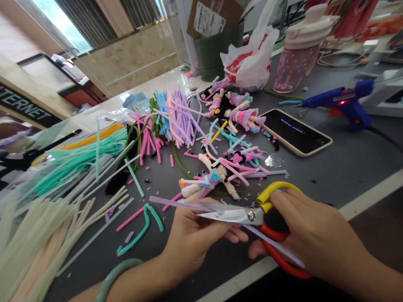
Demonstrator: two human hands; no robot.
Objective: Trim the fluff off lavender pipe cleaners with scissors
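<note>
My left hand (195,233) is closed around a lilac pipe cleaner (176,203), which runs slantwise under the scissors and comes out at the lower right. A green bangle (118,272) circles the left wrist. In my right hand (310,228) are scissors (242,215) with one yellow and one red handle. Their blades stand partly apart beside the pipe cleaner, above the left fingers; contact with it I cannot make out. Just beyond the blades lies a pipe-cleaner doll (217,176) among loose pink and lilac pieces. A bent teal pipe cleaner (146,222) lies left of my left hand.
Bundles of cut lilac pipe cleaners (185,119) and long teal ones (85,159) lie left and behind. Several finished dolls (244,115) sit near a phone (297,132). A blue glue gun (343,100) with a lit red light, a pink bottle (297,58) and a plastic bag (252,63) stand farther back.
</note>
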